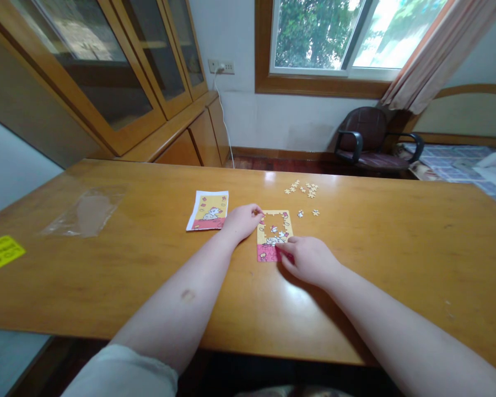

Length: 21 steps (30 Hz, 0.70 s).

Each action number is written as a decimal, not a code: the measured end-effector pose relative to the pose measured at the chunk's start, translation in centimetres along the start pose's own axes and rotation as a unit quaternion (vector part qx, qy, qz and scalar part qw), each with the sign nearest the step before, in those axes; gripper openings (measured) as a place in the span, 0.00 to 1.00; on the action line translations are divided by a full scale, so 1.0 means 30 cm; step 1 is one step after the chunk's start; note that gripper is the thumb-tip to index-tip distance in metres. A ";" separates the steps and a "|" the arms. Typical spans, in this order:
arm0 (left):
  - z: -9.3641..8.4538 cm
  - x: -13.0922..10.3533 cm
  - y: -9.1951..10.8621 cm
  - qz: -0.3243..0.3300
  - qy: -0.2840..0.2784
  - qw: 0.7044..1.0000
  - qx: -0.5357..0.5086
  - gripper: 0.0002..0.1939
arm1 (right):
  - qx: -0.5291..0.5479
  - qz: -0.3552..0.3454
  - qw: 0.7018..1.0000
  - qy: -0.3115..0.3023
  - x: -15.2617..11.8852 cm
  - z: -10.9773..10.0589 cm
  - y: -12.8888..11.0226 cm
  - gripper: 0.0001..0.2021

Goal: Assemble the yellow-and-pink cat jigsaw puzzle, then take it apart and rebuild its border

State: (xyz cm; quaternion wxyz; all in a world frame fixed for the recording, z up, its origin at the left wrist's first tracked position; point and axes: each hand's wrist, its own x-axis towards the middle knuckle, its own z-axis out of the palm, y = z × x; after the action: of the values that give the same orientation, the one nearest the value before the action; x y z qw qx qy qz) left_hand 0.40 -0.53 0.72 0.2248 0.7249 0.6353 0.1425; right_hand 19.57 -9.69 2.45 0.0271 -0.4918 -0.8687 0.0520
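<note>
Nearest us, in the head view, is a pale sleeve (124,375) at the lower left; beyond it our two bare forearms reach over the worktop (417,237) and converge on a jigsaw puzzle (269,241), flat in front of us. Our left hand (243,221) rests at its upper left edge, fingertips drawn close together; we cannot tell whether they grip a piece or merely touch the border, though the position would suit keeping the puzzle from sliding. Our right hand (314,258) comes in from the other side, forefinger stretched onto the lower part and thumb apart from it, with no piece visibly pinched; we read this as pressing or steadying the joined pieces there. The border and the pink bottom are joined, while the middle has a gap where a small piece (274,229) lies. The picture sheet (210,212) sits just beside our left hand, face up, presumably so that we can compare the design. Two loose pieces (300,214) (316,213) lie to the right of the puzzle, with a scattered group (311,190) farther back, probably spread out for easy picking. A clear plastic bag (93,212) and a yellow label (2,253) lie well apart to the left, seemingly out of our way.
</note>
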 end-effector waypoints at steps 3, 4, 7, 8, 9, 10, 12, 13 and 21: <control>0.000 0.000 0.000 0.001 0.000 1.000 -0.001 0.13 | -0.001 0.015 1.000 0.001 0.009 0.010 0.010 0.16; 0.001 0.001 -0.002 0.002 0.001 1.000 -0.001 0.13 | -0.001 0.018 1.000 0.001 0.011 0.013 0.013 0.16; 0.004 0.004 -0.005 0.003 0.002 1.000 0.000 0.12 | 0.002 0.025 1.000 0.001 0.016 0.020 0.021 0.17; 0.004 0.005 -0.006 0.003 0.002 1.000 0.001 0.12 | 0.003 0.026 1.000 0.001 0.018 0.022 0.023 0.17; 0.005 0.005 -0.007 0.004 0.001 1.000 0.001 0.12 | 0.005 0.026 1.000 0.002 0.019 0.024 0.025 0.17; 0.005 0.006 -0.007 0.005 0.001 1.000 0.002 0.13 | 0.006 0.028 1.000 0.003 0.021 0.024 0.027 0.17; 0.005 0.005 -0.006 0.005 0.001 1.000 0.002 0.13 | 0.007 0.031 0.999 0.005 0.023 0.025 0.032 0.17; 0.004 0.004 -0.005 0.005 0.001 1.000 0.002 0.13 | 0.006 0.032 0.999 0.005 0.024 0.025 0.033 0.17; 0.000 -0.001 0.001 0.001 -0.002 1.000 -0.002 0.13 | 0.002 0.041 0.999 -0.001 0.028 0.027 0.038 0.18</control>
State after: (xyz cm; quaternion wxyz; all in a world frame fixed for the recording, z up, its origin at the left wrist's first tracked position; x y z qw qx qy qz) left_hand 0.41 -0.57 0.74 0.2272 0.7253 0.6340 0.1429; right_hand 20.02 -8.43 1.52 0.0257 -0.5265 -0.8480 0.0555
